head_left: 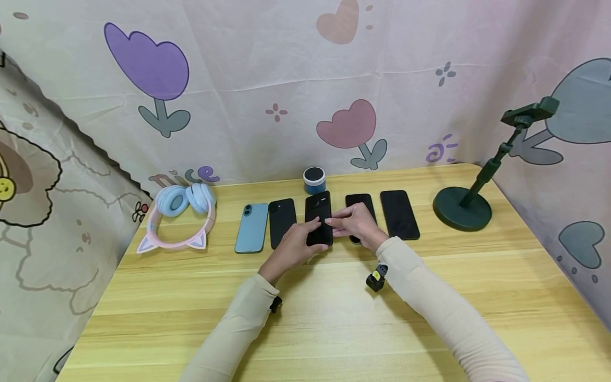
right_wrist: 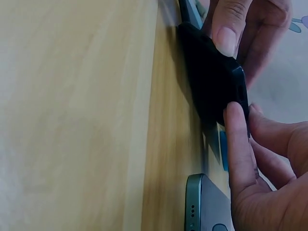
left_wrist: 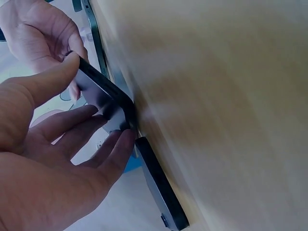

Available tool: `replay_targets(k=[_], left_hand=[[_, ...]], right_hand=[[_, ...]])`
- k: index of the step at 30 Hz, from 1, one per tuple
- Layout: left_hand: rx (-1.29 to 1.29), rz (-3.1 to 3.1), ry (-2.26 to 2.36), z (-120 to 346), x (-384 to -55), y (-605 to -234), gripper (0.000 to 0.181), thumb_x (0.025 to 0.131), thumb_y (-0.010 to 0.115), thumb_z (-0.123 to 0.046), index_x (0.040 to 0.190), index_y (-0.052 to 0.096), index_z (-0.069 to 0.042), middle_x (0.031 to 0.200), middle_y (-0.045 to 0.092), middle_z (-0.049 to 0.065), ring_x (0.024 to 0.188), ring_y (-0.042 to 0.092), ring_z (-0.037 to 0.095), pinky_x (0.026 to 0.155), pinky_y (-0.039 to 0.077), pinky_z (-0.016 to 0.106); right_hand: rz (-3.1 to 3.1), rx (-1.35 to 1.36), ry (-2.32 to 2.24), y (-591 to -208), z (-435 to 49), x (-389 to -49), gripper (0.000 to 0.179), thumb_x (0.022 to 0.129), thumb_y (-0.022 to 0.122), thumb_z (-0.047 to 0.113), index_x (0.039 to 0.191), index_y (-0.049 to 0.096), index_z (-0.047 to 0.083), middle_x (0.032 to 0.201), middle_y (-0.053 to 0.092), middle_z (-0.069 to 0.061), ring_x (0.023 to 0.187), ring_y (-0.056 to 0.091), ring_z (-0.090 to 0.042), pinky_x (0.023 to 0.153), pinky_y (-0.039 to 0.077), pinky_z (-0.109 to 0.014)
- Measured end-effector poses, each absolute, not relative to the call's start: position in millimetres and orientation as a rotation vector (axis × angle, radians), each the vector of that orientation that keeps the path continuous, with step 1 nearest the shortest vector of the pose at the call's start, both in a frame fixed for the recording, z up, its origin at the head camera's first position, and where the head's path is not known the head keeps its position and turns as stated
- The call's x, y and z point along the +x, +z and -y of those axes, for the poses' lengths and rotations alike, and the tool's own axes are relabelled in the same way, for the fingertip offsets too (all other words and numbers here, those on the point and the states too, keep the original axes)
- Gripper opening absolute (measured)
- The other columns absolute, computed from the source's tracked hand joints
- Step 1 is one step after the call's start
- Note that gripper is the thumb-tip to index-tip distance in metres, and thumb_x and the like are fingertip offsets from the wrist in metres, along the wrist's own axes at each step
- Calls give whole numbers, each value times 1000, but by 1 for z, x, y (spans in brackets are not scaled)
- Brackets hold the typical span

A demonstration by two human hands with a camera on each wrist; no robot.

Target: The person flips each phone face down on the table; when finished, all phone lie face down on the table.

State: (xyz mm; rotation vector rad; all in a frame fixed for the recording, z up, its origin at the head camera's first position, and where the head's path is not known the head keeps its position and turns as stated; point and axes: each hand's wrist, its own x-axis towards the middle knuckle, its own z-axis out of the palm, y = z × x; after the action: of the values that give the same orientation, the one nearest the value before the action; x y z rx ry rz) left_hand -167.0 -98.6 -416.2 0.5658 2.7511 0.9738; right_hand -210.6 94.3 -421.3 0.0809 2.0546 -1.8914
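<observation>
A black smartphone (head_left: pixel 319 206) is between both hands, tilted with its right edge off the table. My left hand (head_left: pixel 297 243) grips it by the sides, thumb at the near corner and fingers along the far edge in the left wrist view. At the right edge, my right hand (head_left: pixel 358 225) pinches it between thumb and fingers; a finger (right_wrist: pixel 237 130) lies against its underside. To the left lie another black phone (head_left: pixel 281 217) and a light blue phone (head_left: pixel 251 228). On the right are a dark phone (head_left: pixel 359 198), partly covered by my right hand, and a black phone (head_left: pixel 400 215).
A blue jar with a dark lid (head_left: pixel 314 180) stands just behind the held phone. Blue-and-pink cat-ear headphones (head_left: pixel 179 245) lie at the left. A dark green phone stand (head_left: pixel 462 208) rises at the back right. A printed cloth (head_left: pixel 267 69) hangs behind the wooden table (head_left: pixel 324 329).
</observation>
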Motion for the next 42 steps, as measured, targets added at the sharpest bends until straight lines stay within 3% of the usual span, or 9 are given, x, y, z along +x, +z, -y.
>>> replay_targets(k=[8, 14, 23, 30, 42], left_hand=[[533, -2746, 938, 99, -166, -416, 61, 94, 76, -23, 146, 52, -1, 157, 42, 8, 142, 39, 33, 117, 31, 50], [534, -2746, 950, 99, -167, -414, 60, 95, 75, -22, 146, 52, -2, 156, 44, 10, 144, 39, 31, 116, 33, 48], [447, -2751, 1021, 94, -168, -410, 53, 96, 72, -26, 142, 58, -5, 144, 57, 13, 135, 50, 31, 109, 43, 50], [476, -2737, 1044, 82, -172, -410, 47, 97, 71, -24, 138, 62, -2, 133, 64, 13, 119, 62, 27, 101, 50, 45], [486, -2748, 930, 51, -181, -409, 44, 96, 73, -25, 131, 66, 0, 126, 69, 12, 116, 63, 25, 99, 51, 43]], right_hand=[[-2110, 49, -1837, -423, -97, -210, 28, 91, 75, 2, 114, 71, -13, 115, 67, -26, 74, 74, -19, 73, 61, -33], [-2151, 12, -1807, -419, -103, -210, 25, 90, 74, -2, 114, 71, -12, 110, 71, -25, 86, 75, -28, 76, 60, -33], [-2264, -102, -1681, -406, -118, -207, 32, 93, 73, 6, 119, 67, -11, 105, 72, -21, 94, 73, -37, 78, 61, -40], [-2423, -124, -1503, -397, -133, -206, 36, 92, 76, 12, 120, 68, -9, 108, 72, -19, 92, 73, -33, 78, 61, -38], [-2549, -65, -1349, -399, -163, -206, 47, 92, 78, 21, 127, 65, -7, 116, 66, -23, 87, 74, -29, 77, 61, -37]])
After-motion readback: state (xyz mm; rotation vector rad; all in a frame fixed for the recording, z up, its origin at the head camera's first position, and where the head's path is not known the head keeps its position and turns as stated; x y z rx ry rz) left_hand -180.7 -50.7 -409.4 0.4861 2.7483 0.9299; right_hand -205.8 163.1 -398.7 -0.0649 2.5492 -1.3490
